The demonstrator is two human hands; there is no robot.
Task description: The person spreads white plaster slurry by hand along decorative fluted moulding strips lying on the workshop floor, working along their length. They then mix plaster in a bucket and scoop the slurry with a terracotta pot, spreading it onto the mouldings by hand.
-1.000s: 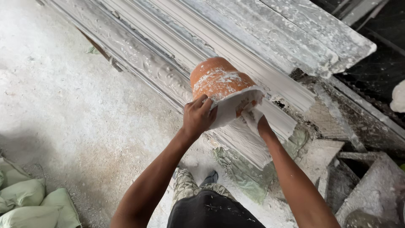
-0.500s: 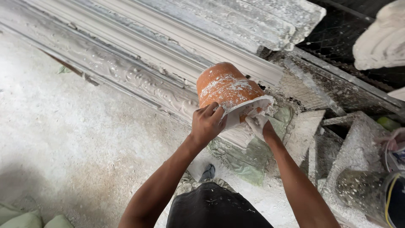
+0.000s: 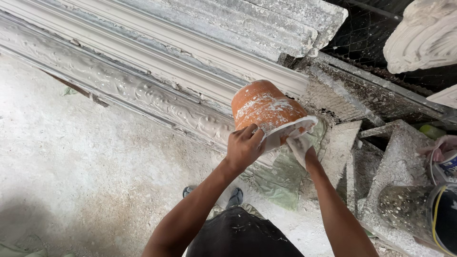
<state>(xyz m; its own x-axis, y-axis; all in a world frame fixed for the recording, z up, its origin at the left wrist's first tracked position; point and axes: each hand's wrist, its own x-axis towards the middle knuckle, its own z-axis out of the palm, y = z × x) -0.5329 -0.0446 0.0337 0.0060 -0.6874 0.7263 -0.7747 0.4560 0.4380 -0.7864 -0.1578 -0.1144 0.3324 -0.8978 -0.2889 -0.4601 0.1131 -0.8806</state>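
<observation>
An orange bucket (image 3: 264, 107), smeared with white plaster, is tipped bottom-up over a long ornate plaster moulding (image 3: 143, 93). My left hand (image 3: 243, 147) grips the bucket's white rim on the near side. My right hand (image 3: 301, 143), coated in white plaster, is at the rim under the bucket's mouth, fingers against it. The inside of the bucket is hidden from view.
Stacked plaster cornice lengths (image 3: 247, 28) run along the top. A white carved plaster piece (image 3: 423, 35) sits top right over wire mesh. Plaster-crusted slabs (image 3: 395, 166) and a dark bucket (image 3: 440, 214) lie at right. Dusty white floor (image 3: 71, 166) spreads to the left; my feet (image 3: 233, 195) stand below.
The view has shifted along the moulding to the right. Both hands keep the tipped orange bucket, which now sits nearer the moulding's end by the slabs.
</observation>
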